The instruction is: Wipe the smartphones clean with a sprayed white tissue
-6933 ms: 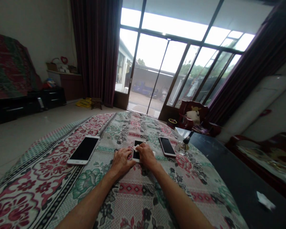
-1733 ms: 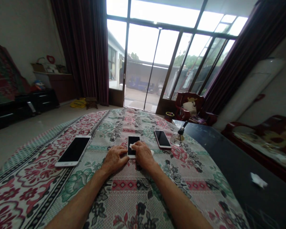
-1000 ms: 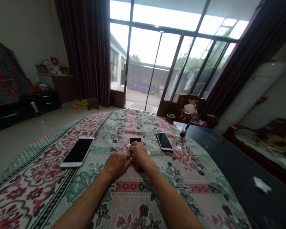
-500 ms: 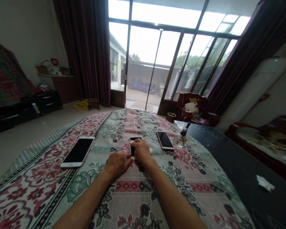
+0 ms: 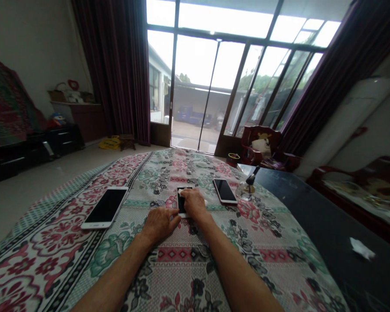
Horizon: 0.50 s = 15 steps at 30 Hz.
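A white-framed smartphone [image 5: 181, 204] with a dark screen lies flat on the flowered tablecloth [image 5: 188, 251], partly covered by my hands. My left hand [image 5: 160, 223] rests at its lower left corner, fingers closed and gripping the edge. Over the screen is my right hand [image 5: 195, 203], its fingers bent and pressing a white tissue [image 5: 180, 191] onto the glass; a bit of white also shows at the hand's right side. A larger white smartphone [image 5: 105, 208] lies to the left. Right of my hands lies another white-framed smartphone [image 5: 225, 191], screen up.
A glass jar [image 5: 245, 190] with a dark-handled brush in it stands right of the phones. Beyond the cloth, a black tabletop [image 5: 315, 216] bears a crumpled white tissue [image 5: 362, 249]. A wooden armchair [image 5: 263, 145] and glass doors [image 5: 198, 95] are farther back.
My right hand has shifted very slightly over the phone's screen with the tissue. My left hand and all the phones stay where they were.
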{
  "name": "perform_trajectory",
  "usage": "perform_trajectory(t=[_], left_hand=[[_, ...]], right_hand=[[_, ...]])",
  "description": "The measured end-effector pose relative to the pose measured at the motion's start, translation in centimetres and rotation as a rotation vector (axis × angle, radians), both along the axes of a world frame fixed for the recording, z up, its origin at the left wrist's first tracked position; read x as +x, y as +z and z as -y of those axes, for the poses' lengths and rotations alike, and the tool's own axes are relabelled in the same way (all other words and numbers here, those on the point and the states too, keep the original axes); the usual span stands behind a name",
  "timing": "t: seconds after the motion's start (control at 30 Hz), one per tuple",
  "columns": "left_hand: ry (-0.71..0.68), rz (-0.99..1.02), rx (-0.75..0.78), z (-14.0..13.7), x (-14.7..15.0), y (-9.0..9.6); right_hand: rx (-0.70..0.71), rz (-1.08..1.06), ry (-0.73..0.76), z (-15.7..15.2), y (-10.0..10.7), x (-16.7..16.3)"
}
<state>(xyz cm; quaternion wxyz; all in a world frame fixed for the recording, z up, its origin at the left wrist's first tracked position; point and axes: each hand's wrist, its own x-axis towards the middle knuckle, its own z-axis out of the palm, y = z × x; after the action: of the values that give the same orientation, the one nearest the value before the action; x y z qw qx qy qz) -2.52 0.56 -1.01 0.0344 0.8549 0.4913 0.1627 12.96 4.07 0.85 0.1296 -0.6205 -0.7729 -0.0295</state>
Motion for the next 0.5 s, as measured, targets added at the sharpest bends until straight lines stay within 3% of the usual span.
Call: perform_trajectory(t=[0.13, 0.37, 0.5], left_hand=[[-0.040, -0.013, 0.000, 0.0, 0.0, 0.1], [0.012, 0.027, -0.009, -0.1, 0.0, -0.4], [0.004, 0.029, -0.012, -0.2, 0.0, -0.3]], right_hand=[[-0.032, 0.022, 0.098, -0.2, 0.1, -1.2], [0.011, -0.043, -0.213, -2.0, 0.0, 0.5], [0.010, -0.057, -0.246, -2.7, -0.3, 0.0]])
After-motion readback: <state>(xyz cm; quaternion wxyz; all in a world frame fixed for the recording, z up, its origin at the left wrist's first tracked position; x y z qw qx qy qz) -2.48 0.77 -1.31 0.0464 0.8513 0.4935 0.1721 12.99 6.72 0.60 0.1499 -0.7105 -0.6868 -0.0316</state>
